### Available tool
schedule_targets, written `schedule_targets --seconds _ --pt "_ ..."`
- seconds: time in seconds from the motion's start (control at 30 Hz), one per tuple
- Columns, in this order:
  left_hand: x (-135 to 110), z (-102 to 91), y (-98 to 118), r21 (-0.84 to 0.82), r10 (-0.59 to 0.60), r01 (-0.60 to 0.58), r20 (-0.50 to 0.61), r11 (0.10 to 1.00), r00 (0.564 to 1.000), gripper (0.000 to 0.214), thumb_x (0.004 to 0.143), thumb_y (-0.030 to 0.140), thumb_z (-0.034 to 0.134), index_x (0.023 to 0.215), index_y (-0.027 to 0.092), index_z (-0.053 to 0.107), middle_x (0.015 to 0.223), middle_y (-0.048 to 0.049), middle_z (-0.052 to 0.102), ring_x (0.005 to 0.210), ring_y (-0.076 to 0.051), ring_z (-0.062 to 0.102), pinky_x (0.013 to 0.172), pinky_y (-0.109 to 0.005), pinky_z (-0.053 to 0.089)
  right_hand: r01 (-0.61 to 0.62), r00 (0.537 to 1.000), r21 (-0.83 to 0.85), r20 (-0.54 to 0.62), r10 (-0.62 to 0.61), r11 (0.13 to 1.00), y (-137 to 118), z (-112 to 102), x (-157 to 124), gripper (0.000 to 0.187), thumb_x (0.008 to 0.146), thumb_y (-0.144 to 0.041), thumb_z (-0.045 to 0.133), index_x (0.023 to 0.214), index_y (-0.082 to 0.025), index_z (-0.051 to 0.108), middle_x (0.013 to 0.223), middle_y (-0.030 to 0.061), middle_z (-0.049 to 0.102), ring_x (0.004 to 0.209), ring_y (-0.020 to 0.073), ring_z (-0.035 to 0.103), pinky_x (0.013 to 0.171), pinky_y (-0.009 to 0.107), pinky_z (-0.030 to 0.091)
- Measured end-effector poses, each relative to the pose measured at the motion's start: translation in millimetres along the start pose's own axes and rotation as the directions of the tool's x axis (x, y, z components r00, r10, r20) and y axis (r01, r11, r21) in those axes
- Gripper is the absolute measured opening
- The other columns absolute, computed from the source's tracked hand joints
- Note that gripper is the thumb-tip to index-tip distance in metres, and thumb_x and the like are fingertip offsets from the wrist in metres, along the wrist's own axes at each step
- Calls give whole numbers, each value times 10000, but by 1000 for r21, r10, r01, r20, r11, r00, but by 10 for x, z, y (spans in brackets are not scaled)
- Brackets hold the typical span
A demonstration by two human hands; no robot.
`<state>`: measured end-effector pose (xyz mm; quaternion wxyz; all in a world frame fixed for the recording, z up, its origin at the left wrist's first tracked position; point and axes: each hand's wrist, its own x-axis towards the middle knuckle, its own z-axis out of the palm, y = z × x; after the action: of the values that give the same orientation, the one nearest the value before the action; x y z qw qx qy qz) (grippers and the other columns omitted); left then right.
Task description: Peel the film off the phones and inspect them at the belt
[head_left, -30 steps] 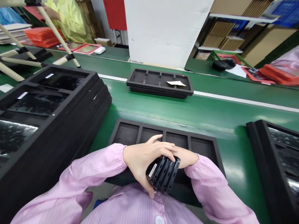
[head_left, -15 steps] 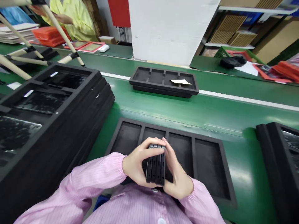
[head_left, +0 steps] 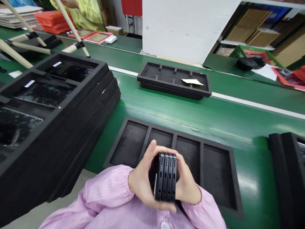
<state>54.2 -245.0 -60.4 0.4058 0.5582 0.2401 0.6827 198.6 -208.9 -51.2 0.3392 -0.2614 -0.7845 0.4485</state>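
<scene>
Several black smartphones (head_left: pixel 167 178) are pressed together in one stack, held on edge in front of my chest. Their ends with ports and speaker slots face up toward me. My right hand (head_left: pixel 187 184) wraps the stack's right side, fingers reaching over the far edge. On the left, my left hand (head_left: pixel 144 178) cups the stack, with its thumb raised and its fingers along the near edge. Below my hands lies a black foam tray (head_left: pixel 201 159) with long compartments, partly hidden by the hands and sleeves.
A tall stack of black trays (head_left: pixel 78 111) holding dark-screened devices rises at left. More black trays (head_left: pixel 283 171) stand at the right edge. Across the green bench (head_left: pixel 250 124) sit small trays (head_left: pixel 175 90) with a paper scrap (head_left: pixel 192 81). A person in yellow (head_left: pixel 88 16) is behind.
The phone stack has tilted, so its port ends show more fully. My left thumb has lifted from the phones, and the left fingers have moved along the near edge. The view has shifted slightly.
</scene>
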Motion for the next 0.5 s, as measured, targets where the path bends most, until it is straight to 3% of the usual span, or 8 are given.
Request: schedule_targets --seconds 0.13,0.4,0.5 --pt "-4 -26 10 -5 -29 29 -15 1000 999 1295 575 546 885 1545 415 36 1315 -70 489 1103 -278 623 931 -418 557 -31 1000 -1 7 31 1000 10 8 -4 932 620 -517 877 1360 -246 380 1179 110 620 996 280 683 858 407 581" --pt "10 -37 -5 29 -94 94 -20 995 995 1353 521 602 889 1530 465 -2 1277 -59 470 1071 -297 646 895 -439 581 -16 1000 4 12 16 1000 -3 6 86 920 628 -540 867 1356 -260 380 1138 90 640 958 269 693 826 393 587" --pt "22 -36 0 12 -84 84 -14 996 996 1299 572 582 873 1538 441 17 1274 -71 482 1094 -288 637 916 -444 575 -21 1000 15 6 21 1000 2 6 85 874 661 -552 840 1348 -264 383 1113 86 635 937 264 692 807 394 589"
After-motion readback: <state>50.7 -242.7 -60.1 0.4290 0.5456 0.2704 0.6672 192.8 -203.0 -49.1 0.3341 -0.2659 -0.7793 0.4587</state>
